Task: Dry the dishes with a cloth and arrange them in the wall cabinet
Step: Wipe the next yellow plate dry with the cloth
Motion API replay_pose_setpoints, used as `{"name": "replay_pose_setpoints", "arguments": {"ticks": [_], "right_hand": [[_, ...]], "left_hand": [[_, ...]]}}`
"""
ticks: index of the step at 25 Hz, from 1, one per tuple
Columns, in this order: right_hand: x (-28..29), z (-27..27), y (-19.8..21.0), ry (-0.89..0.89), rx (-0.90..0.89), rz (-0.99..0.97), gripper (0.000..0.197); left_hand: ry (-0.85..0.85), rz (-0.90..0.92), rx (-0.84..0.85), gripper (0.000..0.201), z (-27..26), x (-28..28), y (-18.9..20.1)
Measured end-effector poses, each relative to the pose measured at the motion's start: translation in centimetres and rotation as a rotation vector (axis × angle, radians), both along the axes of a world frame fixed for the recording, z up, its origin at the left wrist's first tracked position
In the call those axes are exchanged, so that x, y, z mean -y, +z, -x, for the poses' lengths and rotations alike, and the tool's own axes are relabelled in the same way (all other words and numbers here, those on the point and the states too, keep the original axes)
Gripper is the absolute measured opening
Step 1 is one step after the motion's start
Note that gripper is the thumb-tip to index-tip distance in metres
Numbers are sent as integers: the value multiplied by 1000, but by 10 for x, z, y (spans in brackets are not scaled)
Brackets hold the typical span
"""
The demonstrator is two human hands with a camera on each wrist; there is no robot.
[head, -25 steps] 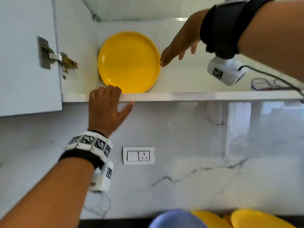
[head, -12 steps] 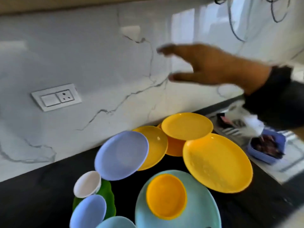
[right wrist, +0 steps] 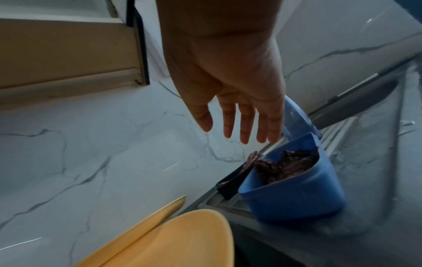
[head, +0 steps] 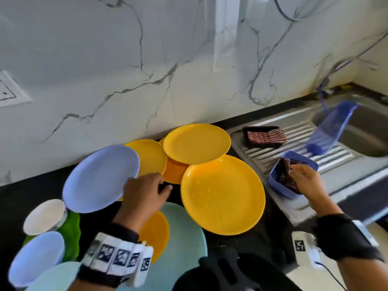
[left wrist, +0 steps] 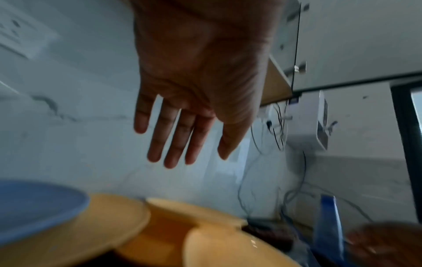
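**Hands over the plates and the cloth tub**

Right hand (head: 304,181) hovers at the blue tub (head: 282,186) on the steel drainboard (head: 336,175), straight fingers just above the dark striped cloth (right wrist: 290,165) bunched inside; it holds nothing. Left hand (head: 144,196) hangs flat and spread over the dishes on the black counter, between the lavender plate (head: 98,177) and the large yellow plate (head: 222,194), gripping neither. A second striped cloth (head: 266,136) lies in a black tray behind the tub.

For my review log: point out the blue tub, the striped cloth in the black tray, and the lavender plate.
blue tub (head: 279,186) head view, near wall
striped cloth (head: 266,136) head view, folded top
lavender plate (head: 98,177) head view, centre
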State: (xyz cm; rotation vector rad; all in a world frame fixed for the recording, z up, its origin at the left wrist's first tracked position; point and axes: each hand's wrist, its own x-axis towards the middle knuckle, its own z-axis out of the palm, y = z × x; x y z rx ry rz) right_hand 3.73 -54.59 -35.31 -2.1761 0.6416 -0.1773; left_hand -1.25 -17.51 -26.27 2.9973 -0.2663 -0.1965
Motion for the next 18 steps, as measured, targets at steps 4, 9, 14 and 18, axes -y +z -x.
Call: {"name": "replay_pose_setpoints", "arguments": {"ticks": [4,9,14,18], "right_hand": [[38,-33,-19,27,-40,165,38],[58,-51,-62,319,-340,395,68],[61,-54,-69,344,-331,503,81],[62,-56,-67,296,-309,481,77]], "left_hand": [[96,-183,-218,36,-52,15,-83],[268,-126,-263,34,-72,25,-118],[444,131,-226,29,-72,32,-119],[430,536,-190,38,-58,37,-102]]}}
